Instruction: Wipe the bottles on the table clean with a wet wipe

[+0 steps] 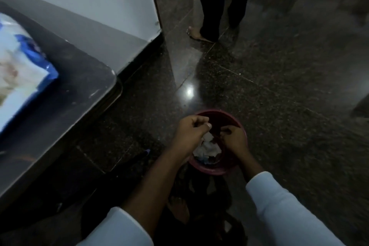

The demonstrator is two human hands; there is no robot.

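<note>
Sleeves point(289, 205) nearest; both hands over red bin point(209, 171). L hand point(191, 128) curled, wipe point(207, 146) just under thumb, can't tell if pinched. R hand point(233, 136) curled, grip unclear. Bottles out of view. Prob. binning used wipe; next needs fresh one from pack point(20, 70) on table point(79, 90).

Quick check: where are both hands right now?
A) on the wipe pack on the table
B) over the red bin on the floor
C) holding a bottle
B: the left hand and right hand are over the red bin, which holds crumpled white wipes.
</note>
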